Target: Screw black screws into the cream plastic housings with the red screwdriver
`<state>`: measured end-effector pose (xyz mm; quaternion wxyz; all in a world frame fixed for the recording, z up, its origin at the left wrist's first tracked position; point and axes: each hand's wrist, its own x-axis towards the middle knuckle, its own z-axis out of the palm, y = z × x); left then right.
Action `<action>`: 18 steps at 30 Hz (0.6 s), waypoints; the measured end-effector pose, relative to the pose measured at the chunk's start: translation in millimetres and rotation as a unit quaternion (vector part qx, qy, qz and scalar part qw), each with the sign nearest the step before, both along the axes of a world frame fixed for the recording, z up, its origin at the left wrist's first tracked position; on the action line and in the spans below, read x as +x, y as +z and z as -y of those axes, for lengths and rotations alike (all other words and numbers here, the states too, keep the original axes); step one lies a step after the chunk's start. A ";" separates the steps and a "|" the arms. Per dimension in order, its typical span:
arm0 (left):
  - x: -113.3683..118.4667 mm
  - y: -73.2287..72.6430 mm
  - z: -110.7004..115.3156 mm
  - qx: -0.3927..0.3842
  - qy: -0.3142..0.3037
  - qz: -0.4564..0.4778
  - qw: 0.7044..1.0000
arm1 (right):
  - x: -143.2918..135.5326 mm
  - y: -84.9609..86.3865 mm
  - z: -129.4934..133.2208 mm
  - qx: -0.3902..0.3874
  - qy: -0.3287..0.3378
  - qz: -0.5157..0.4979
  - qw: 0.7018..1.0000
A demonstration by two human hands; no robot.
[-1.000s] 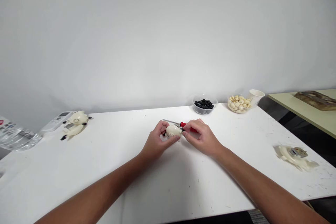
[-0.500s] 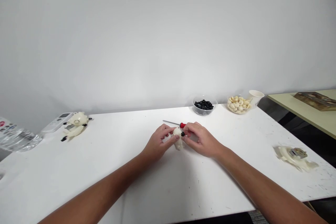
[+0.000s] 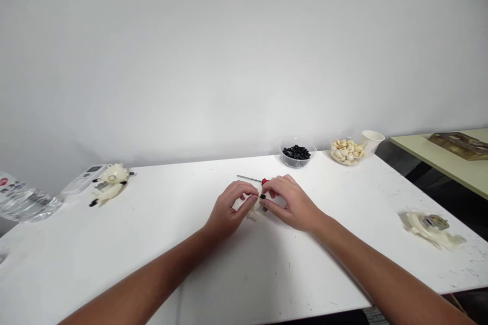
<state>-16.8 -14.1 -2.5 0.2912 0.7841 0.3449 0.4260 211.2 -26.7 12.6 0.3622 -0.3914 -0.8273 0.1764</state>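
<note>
A small cream plastic toy piece (image 3: 256, 208) with a black part at its top sat low over the middle of the white table (image 3: 190, 244), pinched between both hands and mostly hidden by them. The left hand (image 3: 229, 209) closed thumb and fingers on its left side, while the right hand (image 3: 292, 203) gripped it from the right, fingertips meeting at the black part. Whether the piece rested on the table or was held just above it could not be told.

Just behind the hands lay a screwdriver (image 3: 253, 180) with a red handle, its thin shaft pointing left and its handle partly covered by the right hand's fingers. Further back stood a clear bowl of black pieces (image 3: 296, 153), a second bowl of cream pieces (image 3: 346, 151) and, touching that bowl, a white paper cup (image 3: 371, 140). Well off to the right lay an opened cream toy shell (image 3: 432, 228) with a grey metal part showing inside; on the far left sat an assembled cream toy (image 3: 109, 185) beside a white remote control (image 3: 83, 177), and a clear plastic bottle (image 3: 23, 202) lay at the edge.

The risks, as I judged them: the piece was small and smooth, so uneven pressure could have made it twist or pop out of the pinch, and the black part might have snapped loose and rolled away. The right hand's knuckles were close enough to the screwdriver to nudge it.
</note>
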 end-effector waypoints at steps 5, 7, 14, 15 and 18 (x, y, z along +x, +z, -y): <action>0.9 1.4 0.2 -0.025 0.000 0.013 1.000 | -0.9 -4.1 -2.4 0.017 -0.009 -0.034 0.999; 1.2 1.1 -1.4 -0.045 0.005 0.019 0.999 | -2.8 -7.6 -3.8 0.019 -0.024 -0.049 0.998; 2.1 1.3 -4.4 -0.050 0.025 0.036 0.998 | -10.4 -14.3 -6.0 0.011 -0.077 -0.084 0.993; 2.1 1.4 -4.2 -0.047 0.026 0.033 0.998 | -10.6 -13.7 -5.7 0.007 -0.075 -0.087 0.993; 1.9 1.5 -3.6 -0.052 0.029 0.030 0.998 | -10.6 -11.5 -4.1 -0.004 -0.079 -0.091 0.993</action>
